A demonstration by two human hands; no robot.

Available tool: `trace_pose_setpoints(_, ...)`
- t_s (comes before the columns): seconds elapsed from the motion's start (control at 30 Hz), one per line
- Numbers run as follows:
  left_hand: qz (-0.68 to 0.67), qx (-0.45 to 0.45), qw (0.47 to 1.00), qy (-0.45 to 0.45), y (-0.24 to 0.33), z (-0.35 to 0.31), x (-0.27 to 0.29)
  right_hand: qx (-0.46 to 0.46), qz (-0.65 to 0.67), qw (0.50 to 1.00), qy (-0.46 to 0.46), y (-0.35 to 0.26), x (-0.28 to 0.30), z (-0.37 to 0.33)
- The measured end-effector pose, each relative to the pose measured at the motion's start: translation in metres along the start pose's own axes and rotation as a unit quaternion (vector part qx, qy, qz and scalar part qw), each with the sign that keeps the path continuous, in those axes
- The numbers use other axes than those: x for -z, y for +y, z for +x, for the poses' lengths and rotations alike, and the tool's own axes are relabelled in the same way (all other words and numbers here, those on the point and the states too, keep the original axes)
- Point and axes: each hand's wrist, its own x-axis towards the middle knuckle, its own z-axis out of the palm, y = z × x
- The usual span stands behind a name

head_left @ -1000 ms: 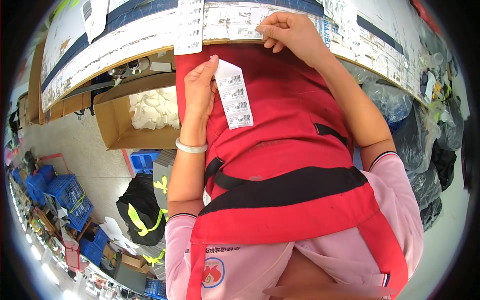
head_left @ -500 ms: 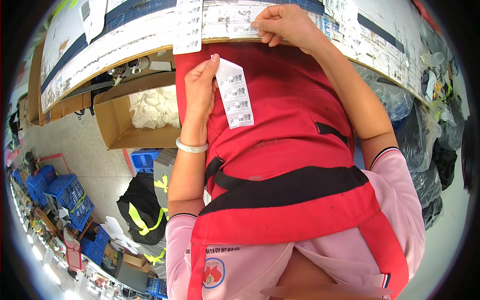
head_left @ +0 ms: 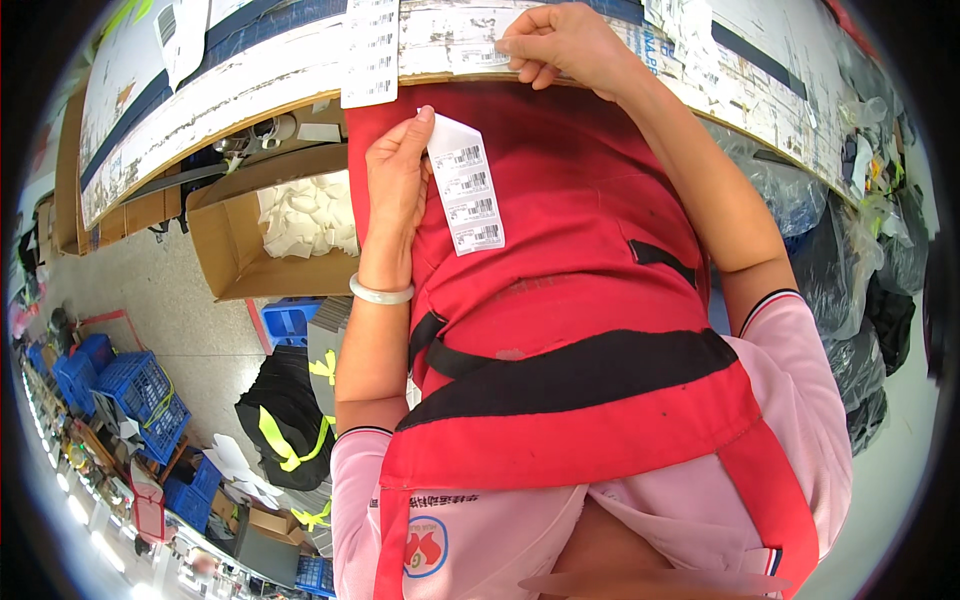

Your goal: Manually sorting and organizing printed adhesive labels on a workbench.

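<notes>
My left hand [head_left: 398, 170] pinches the upper end of a strip of white barcode labels [head_left: 469, 200], which hangs down in front of the red apron [head_left: 570, 190]. Over the near edge of the worn white tabletop [head_left: 435, 35], the thumb and fingers of my right hand [head_left: 575, 48] close on the right end of a small barcode label [head_left: 480, 58]. That label lies low against the table surface; its gripped end is partly hidden by the fingertips. Left of it, a longer label sheet [head_left: 370, 55] lies across the table and overhangs the edge.
Below the table at left, a cardboard box [head_left: 225, 245] holds cream-coloured scraps. Blue crates [head_left: 145, 390] and a black bundle with yellow-green ties [head_left: 285, 430] stand on the floor. Plastic-wrapped bags [head_left: 835, 270] crowd the right side. More labels lie on the tabletop at upper left.
My right hand has shifted slightly left and away from me, at the small label. The left hand still holds the strip, almost unmoved.
</notes>
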Motion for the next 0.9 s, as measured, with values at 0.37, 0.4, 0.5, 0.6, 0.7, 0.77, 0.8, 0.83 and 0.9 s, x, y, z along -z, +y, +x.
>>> trace_pose_setpoints(0.37,0.002,0.002,1.0,-0.004,0.0,-0.001,-0.001,0.065,-0.093,0.994,-0.008,0.008,-0.004,-0.004)
trace_pose_setpoints(0.4,0.002,0.0,1.0,-0.008,0.0,0.0,-0.002,0.066,-0.094,0.993,-0.005,0.01,-0.002,-0.006)
trace_pose_setpoints(0.5,0.004,0.007,1.0,-0.015,0.0,0.0,-0.001,0.095,-0.042,0.995,0.002,0.012,0.005,-0.02)
trace_pose_setpoints(0.6,0.005,-0.005,1.0,-0.013,-0.003,0.003,0.003,0.106,-0.02,0.994,0.033,0.014,0.023,-0.04)
trace_pose_setpoints(0.7,0.02,-0.008,1.0,-0.014,-0.002,0.001,0.009,0.1,-0.017,0.991,0.089,0.023,0.06,-0.064)
trace_pose_setpoints(0.77,0.005,-0.011,1.0,-0.028,0.002,-0.004,0.008,0.108,-0.053,0.971,0.207,0.036,0.096,-0.079)
trace_pose_setpoints(0.8,-0.002,-0.015,0.999,-0.028,0.004,-0.006,0.005,0.124,-0.064,0.961,0.24,0.046,0.118,-0.084)
trace_pose_setpoints(0.83,0.002,-0.012,0.999,-0.04,0.005,-0.005,0.003,0.123,-0.068,0.958,0.248,0.057,0.138,-0.089)
trace_pose_setpoints(0.9,0.006,-0.014,0.998,-0.053,0.006,-0.003,-0.002,0.082,-0.289,0.893,0.334,0.084,0.168,-0.093)
